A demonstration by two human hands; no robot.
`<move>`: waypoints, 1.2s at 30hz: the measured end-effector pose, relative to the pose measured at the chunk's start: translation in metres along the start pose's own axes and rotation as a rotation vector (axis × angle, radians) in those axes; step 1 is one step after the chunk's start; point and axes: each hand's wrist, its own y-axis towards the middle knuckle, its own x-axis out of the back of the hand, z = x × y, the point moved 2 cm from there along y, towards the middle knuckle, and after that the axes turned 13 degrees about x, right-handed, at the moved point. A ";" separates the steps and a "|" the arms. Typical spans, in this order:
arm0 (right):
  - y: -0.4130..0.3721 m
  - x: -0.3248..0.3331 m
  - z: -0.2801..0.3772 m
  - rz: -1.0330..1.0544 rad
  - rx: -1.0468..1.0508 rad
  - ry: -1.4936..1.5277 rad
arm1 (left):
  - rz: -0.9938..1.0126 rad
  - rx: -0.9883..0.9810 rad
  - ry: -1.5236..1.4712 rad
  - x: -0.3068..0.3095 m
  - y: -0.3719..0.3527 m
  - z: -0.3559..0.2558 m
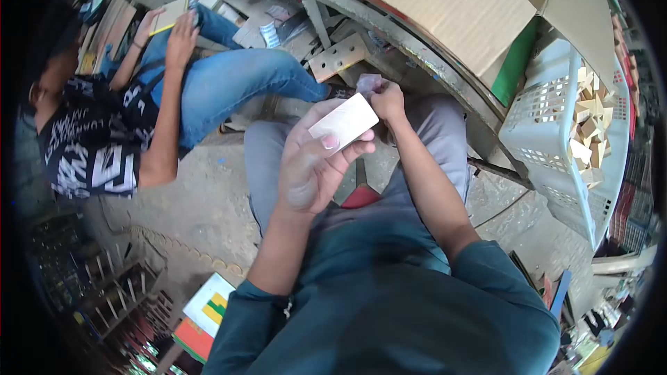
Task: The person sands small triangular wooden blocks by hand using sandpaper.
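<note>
At right, basket (538, 107) of wood offcuts (588, 126), left fingers (345, 157) gripping block (344, 121), right fingers (384, 95) pinching scrap (367, 83).

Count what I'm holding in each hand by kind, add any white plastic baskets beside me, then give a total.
flat wooden block in left hand: 1
greyish scrap in right hand: 1
white plastic basket: 1
Total: 3

pale wood block (344, 121), white basket (549, 118), brown cardboard box (445, 0)
</note>
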 end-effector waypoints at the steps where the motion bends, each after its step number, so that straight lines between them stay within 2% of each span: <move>1: -0.002 -0.002 0.000 0.015 0.010 0.033 | -0.013 -0.019 -0.003 -0.005 -0.005 0.000; 3: -0.004 -0.004 0.000 0.040 0.025 0.047 | 0.083 -0.029 0.006 -0.014 -0.012 -0.002; 4: -0.005 -0.006 0.002 0.043 0.023 0.060 | -0.055 -0.003 -0.017 -0.024 -0.016 -0.003; 9: 0.001 -0.020 -0.014 0.122 0.053 0.133 | -0.054 0.070 -0.081 -0.015 -0.035 0.002; 11: 0.003 -0.021 -0.018 0.162 0.064 0.137 | 0.085 0.213 -0.189 -0.021 -0.046 0.007; 14: 0.011 -0.031 -0.033 0.125 0.079 0.260 | -0.053 0.201 -0.309 -0.036 -0.063 0.013; 18: 0.004 -0.026 -0.010 0.185 0.094 0.228 | -0.109 0.177 -0.346 -0.042 -0.072 0.017; 23: 0.001 -0.025 0.002 0.177 0.090 0.195 | -0.216 0.098 -0.061 -0.031 -0.073 0.019; 27: 0.010 -0.024 0.002 0.204 0.111 0.257 | -0.314 0.036 -0.025 -0.026 -0.074 0.018; 30: 0.015 -0.023 0.001 0.158 0.090 0.366 | -0.341 0.034 -0.125 -0.016 -0.079 0.014; 32: 0.012 -0.018 0.009 0.163 0.064 0.379 | -0.112 0.080 -0.263 -0.009 -0.081 0.012; 36: 0.014 -0.020 0.008 0.174 0.081 0.293 | -0.137 0.109 -0.330 -0.005 -0.085 0.011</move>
